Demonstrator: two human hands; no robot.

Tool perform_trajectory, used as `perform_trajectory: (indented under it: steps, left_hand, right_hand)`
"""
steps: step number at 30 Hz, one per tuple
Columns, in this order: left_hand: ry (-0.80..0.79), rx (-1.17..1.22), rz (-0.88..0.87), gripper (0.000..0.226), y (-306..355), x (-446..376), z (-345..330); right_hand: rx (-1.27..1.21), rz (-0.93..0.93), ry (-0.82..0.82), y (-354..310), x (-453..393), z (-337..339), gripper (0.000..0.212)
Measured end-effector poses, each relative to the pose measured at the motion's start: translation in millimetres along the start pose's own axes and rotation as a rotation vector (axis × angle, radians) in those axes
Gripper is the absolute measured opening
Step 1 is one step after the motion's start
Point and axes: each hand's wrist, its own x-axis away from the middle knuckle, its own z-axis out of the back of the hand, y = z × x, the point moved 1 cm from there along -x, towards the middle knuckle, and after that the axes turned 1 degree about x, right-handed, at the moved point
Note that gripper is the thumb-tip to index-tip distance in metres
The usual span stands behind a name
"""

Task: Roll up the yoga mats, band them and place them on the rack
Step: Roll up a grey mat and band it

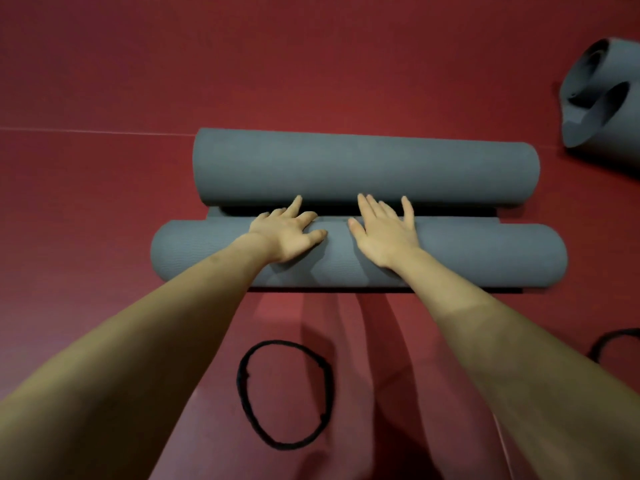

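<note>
Nearest lies a black band (pixel 284 393) on the red floor (pixel 104 202). Beyond it, left hand (pixel 289 235) and right hand (pixel 384 233) press flat, fingers straight, on the near roll (pixel 485 254) of a grey mat, its far roll (pixel 363 168) just beyond. Foam looks light, soft, springy: best gripped around mid-roll. Another mat (pixel 609 98) sits far right; no rack shows.

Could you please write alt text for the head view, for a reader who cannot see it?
Left hand and right hand press flat on the near roll of a grey foam yoga mat on a red padded floor; a black elastic band loop lies nearer.
</note>
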Motion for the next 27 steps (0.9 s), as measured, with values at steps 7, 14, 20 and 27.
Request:
perform_trajectory:
  steps: [7, 14, 20, 27]
  left_hand:
    - [-0.001, -0.023, 0.047, 0.058, -5.1, -37.5, 7.8]
    - [0.175, 0.029, 0.093, 0.053, 4.5, -53.5, 8.9]
    - [0.185, -0.021, -0.061, 0.076, -6.8, -38.9, 7.9]
    - [0.163, -0.409, -0.142, 0.131, -3.8, -28.0, 5.1]
  right_hand:
    - [-0.005, 0.227, 0.435, -5.9, 26.1, -21.9, 0.063]
    - [0.244, 0.216, 0.158, -4.5, 1.1, -13.3, 0.127]
    - [0.292, 0.203, -0.045, -5.0, -34.8, 11.0, 0.138]
    - [0.331, 0.227, -0.027, -7.3, -36.8, 13.7, 0.125]
